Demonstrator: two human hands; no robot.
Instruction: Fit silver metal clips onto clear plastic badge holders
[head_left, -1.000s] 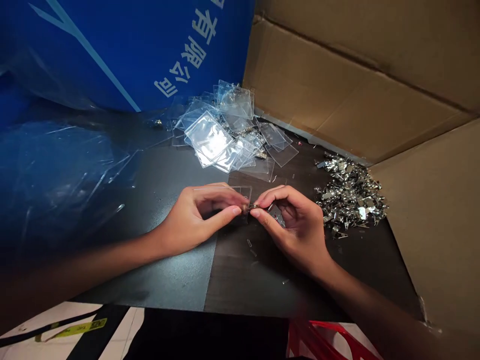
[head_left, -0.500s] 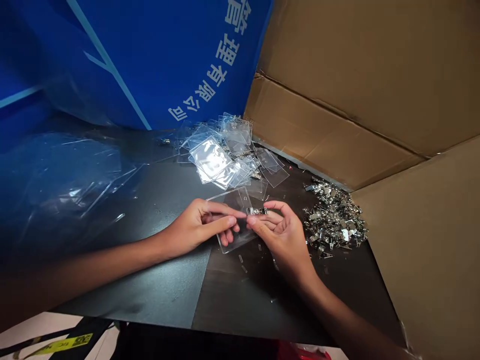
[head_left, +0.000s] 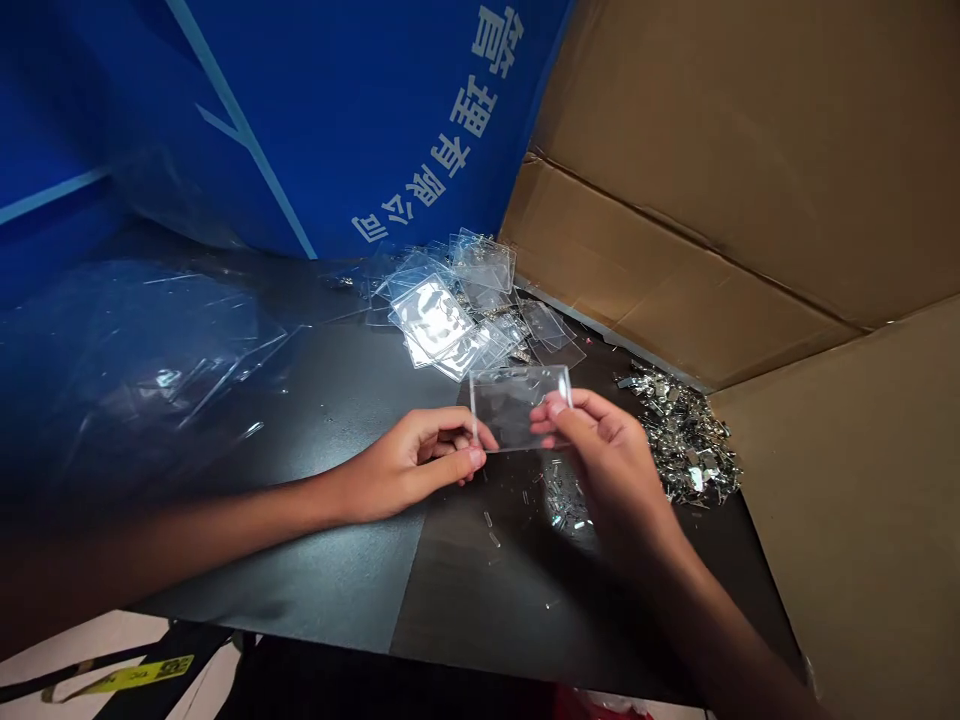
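Observation:
A clear plastic badge sleeve (head_left: 517,405) is held up flat above the dark table (head_left: 360,540), between both hands. My left hand (head_left: 409,465) pinches its lower left corner with thumb and fingers closed. The right hand (head_left: 604,455) grips its right edge, fingers curled round it. Whether a metal clip is on the sleeve I cannot make out. Behind the sleeve lies a heap of clear sleeves (head_left: 450,310). To the right of my right hand lies a pile of small metal clips (head_left: 686,440).
A blue printed board (head_left: 315,120) stands at the back left, with crumpled clear plastic film (head_left: 142,370) in front of it. Cardboard walls (head_left: 750,180) close the back and right side. A few loose clips lie on the table below the hands.
The sleeve has gone from lying low by the table to being held up flat between both hands. The clip seen at my fingertips earlier no longer shows. The camera has tilted slightly.

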